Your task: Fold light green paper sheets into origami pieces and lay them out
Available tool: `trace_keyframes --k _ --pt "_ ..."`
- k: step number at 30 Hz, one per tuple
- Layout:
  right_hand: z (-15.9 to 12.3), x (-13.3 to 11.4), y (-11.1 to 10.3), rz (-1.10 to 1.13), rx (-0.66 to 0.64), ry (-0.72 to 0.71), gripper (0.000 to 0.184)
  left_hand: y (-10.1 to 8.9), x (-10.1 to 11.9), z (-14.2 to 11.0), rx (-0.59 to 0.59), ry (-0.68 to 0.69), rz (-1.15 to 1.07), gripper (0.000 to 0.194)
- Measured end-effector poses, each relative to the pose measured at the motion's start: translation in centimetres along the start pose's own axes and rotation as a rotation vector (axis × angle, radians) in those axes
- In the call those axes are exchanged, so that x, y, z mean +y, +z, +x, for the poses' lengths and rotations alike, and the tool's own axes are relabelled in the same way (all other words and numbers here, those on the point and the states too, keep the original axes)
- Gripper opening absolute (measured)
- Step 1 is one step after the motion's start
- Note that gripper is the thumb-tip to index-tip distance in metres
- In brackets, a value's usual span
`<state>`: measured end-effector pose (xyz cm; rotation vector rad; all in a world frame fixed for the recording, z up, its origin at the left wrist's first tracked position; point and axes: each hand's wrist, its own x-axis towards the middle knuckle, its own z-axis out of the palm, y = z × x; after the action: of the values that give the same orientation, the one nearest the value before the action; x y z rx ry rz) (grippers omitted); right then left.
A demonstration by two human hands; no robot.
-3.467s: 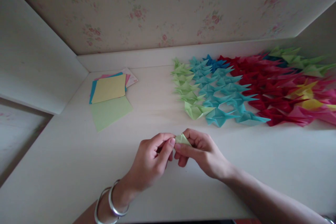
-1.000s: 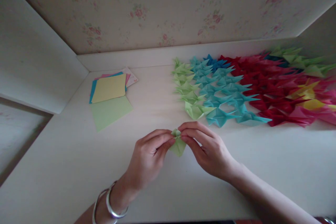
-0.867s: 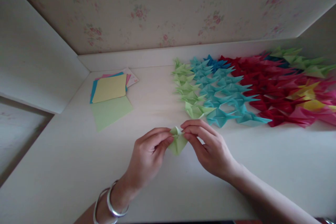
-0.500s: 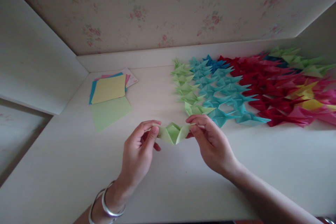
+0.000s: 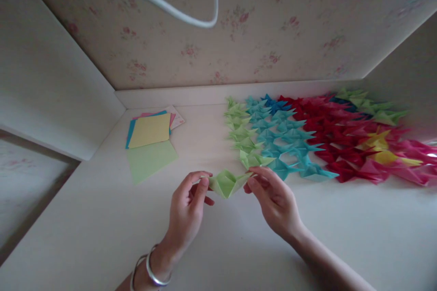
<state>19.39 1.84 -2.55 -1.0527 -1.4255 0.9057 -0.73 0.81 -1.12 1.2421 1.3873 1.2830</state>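
A light green origami crane (image 5: 226,183) is stretched between my two hands above the white table (image 5: 225,254). My left hand (image 5: 189,204) pinches its left tip between thumb and index finger, the other fingers curled below. The right tip is pinched in the same way by my right hand (image 5: 275,202). Between them the crane's middle is spread, with a hollow facing me. Just beyond my right hand lies the nearest green folded crane (image 5: 254,160), at the front of a column of similar ones.
Rows of turquoise cranes (image 5: 282,138), red cranes (image 5: 336,145) and yellow cranes (image 5: 377,143) cover the right back. At left lie a yellow paper sheet (image 5: 150,130) on other sheets and a green sheet (image 5: 153,161). A white cable (image 5: 164,7) hangs at the top, before the flowered wall (image 5: 239,45).
The view has tilted up, so everything sits lower and the white cable has come in at the top. Both hands keep their pinch; the green crane's middle looks slightly wider.
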Motion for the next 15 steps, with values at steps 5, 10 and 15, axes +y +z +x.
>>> trace_keyframes --k 5,10,15 --pt "-0.3 0.1 -0.5 -0.109 -0.024 0.008 0.010 0.2 -0.7 -0.1 -0.067 0.021 0.068 0.023" --pt "-0.9 -0.2 -2.1 -0.179 -0.046 0.102 0.012 0.5 -1.0 -0.4 -0.100 0.056 0.101 0.023" --pt "-1.3 -0.9 -3.9 -0.209 0.061 0.182 0.021 0.8 0.1 -0.3 -0.082 0.025 0.031 0.022"
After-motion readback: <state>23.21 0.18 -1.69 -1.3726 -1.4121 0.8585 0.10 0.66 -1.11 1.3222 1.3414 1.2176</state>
